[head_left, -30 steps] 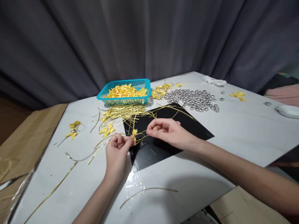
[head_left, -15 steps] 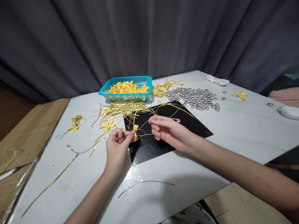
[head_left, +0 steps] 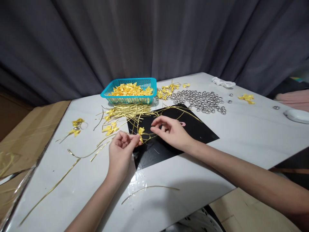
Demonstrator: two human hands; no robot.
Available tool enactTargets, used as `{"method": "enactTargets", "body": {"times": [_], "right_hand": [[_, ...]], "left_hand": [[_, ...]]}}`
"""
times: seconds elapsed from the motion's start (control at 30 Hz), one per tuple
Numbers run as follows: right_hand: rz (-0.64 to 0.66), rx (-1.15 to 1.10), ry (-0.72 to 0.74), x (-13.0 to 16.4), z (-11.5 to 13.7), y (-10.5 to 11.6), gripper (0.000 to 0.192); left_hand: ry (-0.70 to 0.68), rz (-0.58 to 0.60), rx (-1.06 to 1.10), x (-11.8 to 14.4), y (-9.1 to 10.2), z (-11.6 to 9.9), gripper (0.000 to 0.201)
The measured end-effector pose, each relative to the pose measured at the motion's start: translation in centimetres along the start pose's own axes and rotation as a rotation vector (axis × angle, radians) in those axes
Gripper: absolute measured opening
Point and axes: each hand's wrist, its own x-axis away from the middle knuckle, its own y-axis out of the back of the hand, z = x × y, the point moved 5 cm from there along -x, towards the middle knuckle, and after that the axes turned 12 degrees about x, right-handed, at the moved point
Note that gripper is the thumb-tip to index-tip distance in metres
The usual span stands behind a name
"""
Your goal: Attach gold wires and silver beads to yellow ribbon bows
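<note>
So the left hand (head_left: 122, 146) has its thumb and forefinger pinched tight on a little yellow ribbon bow (head_left: 141, 130), held up over the left side of a black sheet (head_left: 200, 130) on the white table (head_left: 79, 187). Thin gold ties (head_left: 146, 137) poke out of the bow toward the right hand (head_left: 170, 132). That one's half open, fingers curled loosely, thumb and forefinger a bit apart with just a gap between them; can't tell if the ties near it touch the other fingers.

Container-wise, there's a teal plastic basket (head_left: 105, 94) at the back of the table, mesh sides, with a heap of loose yellow bows (head_left: 131, 89) in it. A pile of gold ties (head_left: 132, 111) lies right in front of it, and a big spread of shiny silver beads (head_left: 202, 100) sits off to its right, straight on the table. Down at the bottom edge there's also a white bin-like thing (head_left: 198, 224) with dark marks, mostly cut off, so no clue what's in it.
</note>
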Motion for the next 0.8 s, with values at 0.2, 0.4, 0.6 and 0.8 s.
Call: {"method": "enactTargets", "body": {"times": [0.2, 0.4, 0.6, 0.8], "right_hand": [[-0.463, 0.530, 0.638, 3.4, 4.0, 0.6, 0.008], [-0.242, 0.515, 0.568, 3.5, 3.7, -1.1, 0.017], [-0.160, 0.256, 0.348, 2.3, 2.2, -1.5, 0.011], [-0.069, 0.098, 0.277, 1.6, 2.5, -0.3, 0.010]], "left_hand": [[0.002, 0.026, 0.050, 1.1, -0.4, 0.3, 0.039], [0.000, -0.020, 0.044, 1.1, -0.3, 0.3, 0.040], [0.002, -0.002, 0.019, 1.2, -0.5, 0.7, 0.040], [0.013, -0.001, 0.022, 0.8, -0.5, 0.4, 0.037]]}}
